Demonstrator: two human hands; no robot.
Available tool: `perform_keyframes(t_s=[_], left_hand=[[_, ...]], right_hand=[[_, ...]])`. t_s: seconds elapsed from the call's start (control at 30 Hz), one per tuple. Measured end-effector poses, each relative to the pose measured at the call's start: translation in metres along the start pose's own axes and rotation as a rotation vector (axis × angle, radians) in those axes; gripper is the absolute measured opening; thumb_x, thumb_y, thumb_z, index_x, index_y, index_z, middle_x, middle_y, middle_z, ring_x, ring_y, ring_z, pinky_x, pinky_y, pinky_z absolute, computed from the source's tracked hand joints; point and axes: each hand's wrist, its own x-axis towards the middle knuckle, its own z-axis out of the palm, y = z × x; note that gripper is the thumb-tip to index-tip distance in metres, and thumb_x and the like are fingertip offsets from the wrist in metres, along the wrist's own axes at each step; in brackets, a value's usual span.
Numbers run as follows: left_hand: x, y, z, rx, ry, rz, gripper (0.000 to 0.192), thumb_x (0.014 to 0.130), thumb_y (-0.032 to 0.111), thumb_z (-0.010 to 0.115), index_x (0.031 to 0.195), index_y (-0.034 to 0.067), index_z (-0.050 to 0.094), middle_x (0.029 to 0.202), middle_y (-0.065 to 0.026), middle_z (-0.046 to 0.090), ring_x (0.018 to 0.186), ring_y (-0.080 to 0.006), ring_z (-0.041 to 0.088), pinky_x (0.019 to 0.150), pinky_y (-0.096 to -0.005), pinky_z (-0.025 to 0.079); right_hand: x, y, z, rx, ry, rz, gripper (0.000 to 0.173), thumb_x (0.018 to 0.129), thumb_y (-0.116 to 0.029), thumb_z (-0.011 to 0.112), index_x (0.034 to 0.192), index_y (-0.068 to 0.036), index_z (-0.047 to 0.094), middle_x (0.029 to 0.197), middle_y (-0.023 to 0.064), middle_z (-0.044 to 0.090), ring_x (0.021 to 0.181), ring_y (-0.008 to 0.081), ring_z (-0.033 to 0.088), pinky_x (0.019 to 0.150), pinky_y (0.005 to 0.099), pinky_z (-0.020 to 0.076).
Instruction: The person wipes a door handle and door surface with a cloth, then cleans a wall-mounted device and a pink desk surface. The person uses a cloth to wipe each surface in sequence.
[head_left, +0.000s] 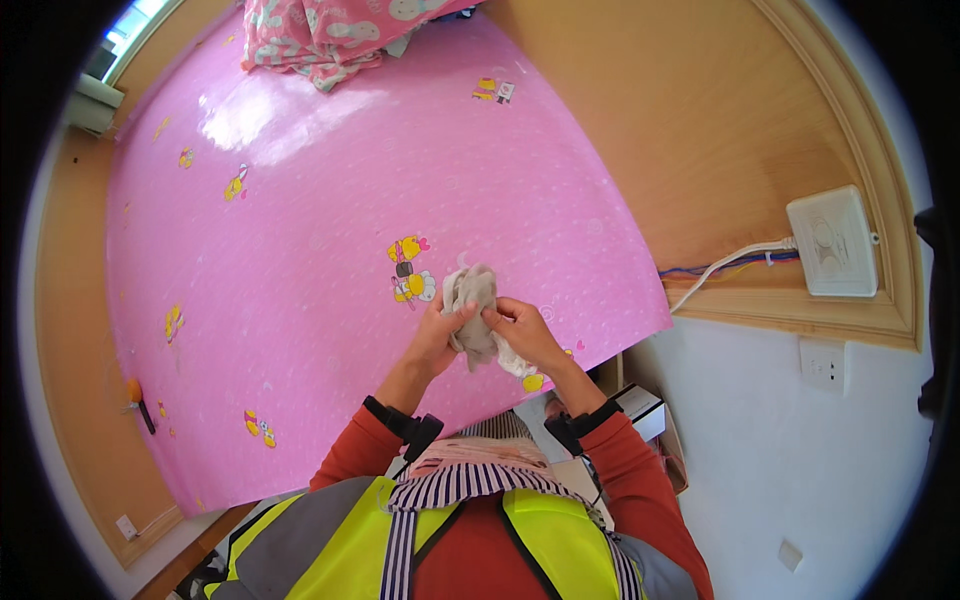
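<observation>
A crumpled bundle of thin beige-grey cloth is held up in front of my body, above the pink sheet. My left hand grips its left side, the thumb lying across the front. From the right, my right hand pinches the fabric between thumb and fingers. A paler, whitish part of the cloth hangs below my right hand. What kind of garment or cloth it is, I cannot tell.
Pink bunny-print fabric lies heaped at the far edge. An orange-headed object with a black handle rests at the left edge. On the right, a white electrical box with cables sits on wood panelling. A white box stands below the sheet's right corner.
</observation>
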Motion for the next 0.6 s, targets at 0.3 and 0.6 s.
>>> perform_keyframes(t_s=[0.3,0.6], left_hand=[[0.100,0.071,-0.056,0.296,0.327,0.340,0.037,0.087,0.008,0.068,0.120,0.006,0.051,0.108,-0.0092,0.063,0.097,-0.0203,0.065,0.081,-0.0353,0.057],[0.300,0.192,-0.076,1.077,0.678,1.021,0.040,0.088,0.028,0.066,0.117,0.001,0.057,0.104,-0.0158,0.067,0.093,-0.0295,0.065,0.082,-0.0385,0.050]], right_hand=[[0.066,0.041,-0.088,-0.576,0.574,-0.152,0.024,0.086,-0.026,0.070,0.093,-0.004,0.066,0.087,0.0079,0.066,0.075,0.0197,0.062,0.068,0.0344,0.0497],[0.118,0.107,-0.135,-1.294,0.873,-0.281,0.010,0.084,-0.020,0.062,0.086,-0.014,0.056,0.085,0.0095,0.054,0.070,0.0305,0.059,0.055,0.0445,0.0477]])
